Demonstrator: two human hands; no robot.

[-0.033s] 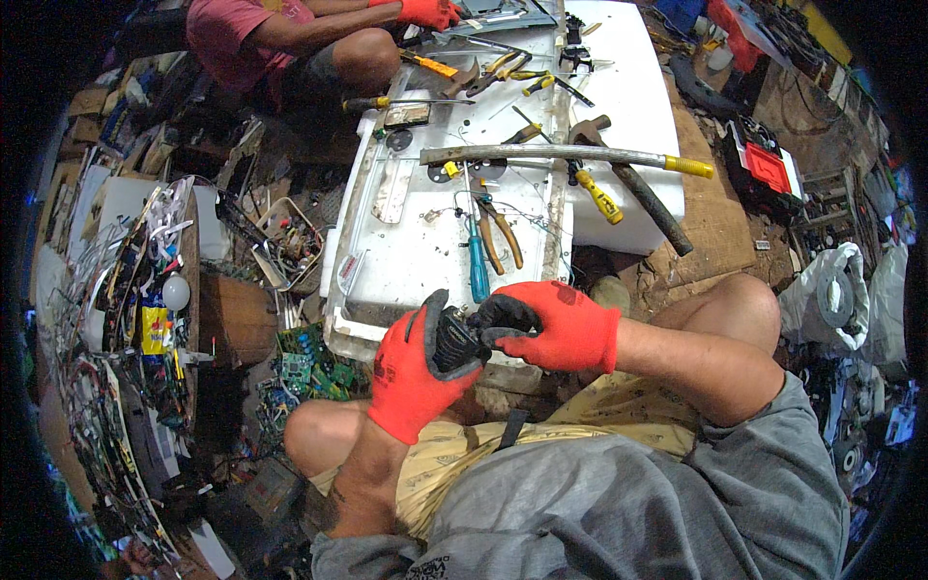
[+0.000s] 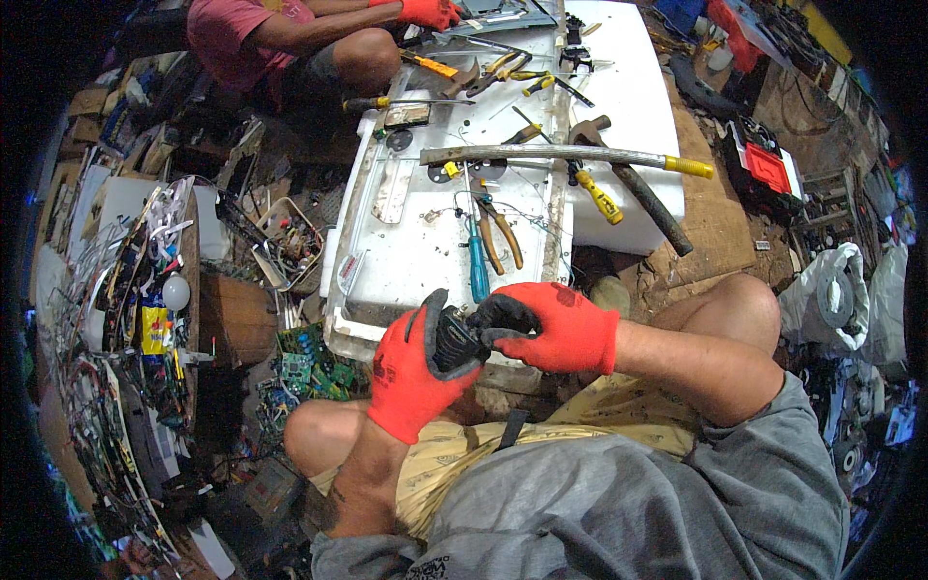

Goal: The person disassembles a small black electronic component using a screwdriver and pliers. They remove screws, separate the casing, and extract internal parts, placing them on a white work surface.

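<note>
In front of my lap, my left hand (image 2: 411,372), in a red glove with dark palm and fingers, is closed around a black ribbed plastic part (image 2: 452,340). Its exact kind I cannot make out. My right hand (image 2: 551,329), gloved the same way, pinches at the part's right end, where dark fingertips hide what they grip. Just beyond my hands, a screwdriver with a teal handle (image 2: 478,266) lies on a white panel (image 2: 387,271), beside pliers with orange-brown handles (image 2: 503,237).
A metal tube with a yellow end (image 2: 580,155) crosses a hammer (image 2: 648,198) and a yellow screwdriver (image 2: 601,198). Another person (image 2: 309,39) with red gloves works at the far left. Left are green circuit boards (image 2: 314,365) and heaped cables; right, a white sack (image 2: 826,300).
</note>
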